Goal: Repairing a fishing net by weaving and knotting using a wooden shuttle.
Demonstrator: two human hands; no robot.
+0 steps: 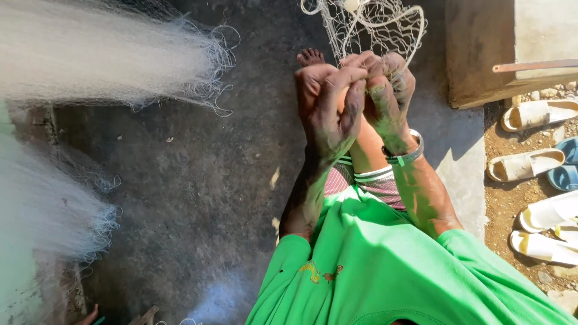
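The net (pixel 367 27), a coarse white mesh edged with a thicker cord, hangs just above the person's two hands and runs down into them, over the bare toes (pixel 310 57) on the dark concrete floor (pixel 198 198). It looks light and limp, the kind of thing that sags and snags on itself rather than keeping any shape, so I'd judge the thick edge cord or a knot a safer place to pinch than the thin strands, which could slip or cut into the skin. The left hand (pixel 330 111) is curled closed with its fingers pressed against the other hand, though I cannot make out a strand inside it. The right hand (pixel 388 99), a watch (pixel 404 156) at its wrist, is closed around the lower meshes of the net. Off to the left lie heaps of much finer pale netting (pixel 102 51), well apart. To the right, beyond a concrete block (pixel 481 48), sandals (pixel 536 114) sit on gravel.
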